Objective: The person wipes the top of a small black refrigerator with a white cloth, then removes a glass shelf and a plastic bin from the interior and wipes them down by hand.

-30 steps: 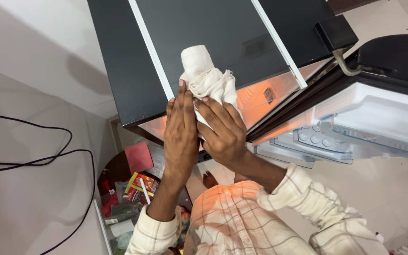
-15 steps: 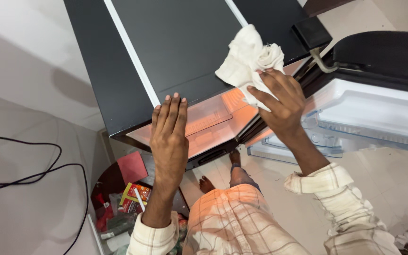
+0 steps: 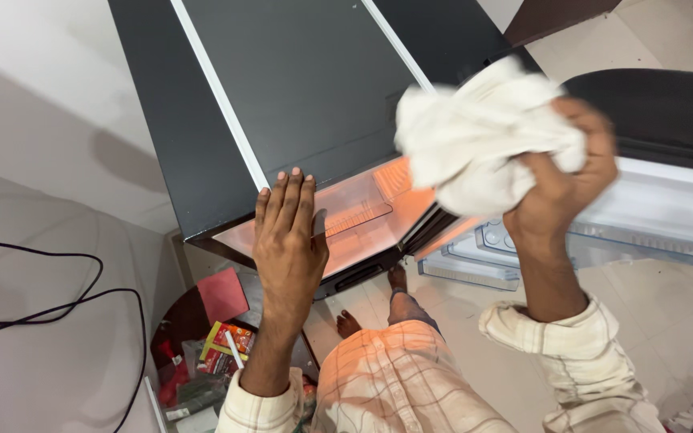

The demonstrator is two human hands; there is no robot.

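Observation:
I look straight down on a black refrigerator [image 3: 298, 88] with its door [image 3: 659, 192] swung open at the right. My left hand [image 3: 286, 240] lies flat, fingers together, on the front edge of the fridge top. My right hand [image 3: 563, 180] is raised toward the camera and grips a crumpled white cloth [image 3: 479, 136], which is blurred. The lit inside of the fridge [image 3: 362, 216] glows orange below the top's front edge.
Clear door shelves [image 3: 523, 256] show under my right forearm. A low dark table [image 3: 202, 321] with a red card and packets stands at the bottom left. A black cable [image 3: 58, 289] runs over the pale wall at left. Tiled floor [image 3: 667, 305] lies at right.
My right hand has lifted the cloth off the fridge top, to the right and closer to the camera. My left hand, earlier on the cloth, stays flat on the fridge's front edge.

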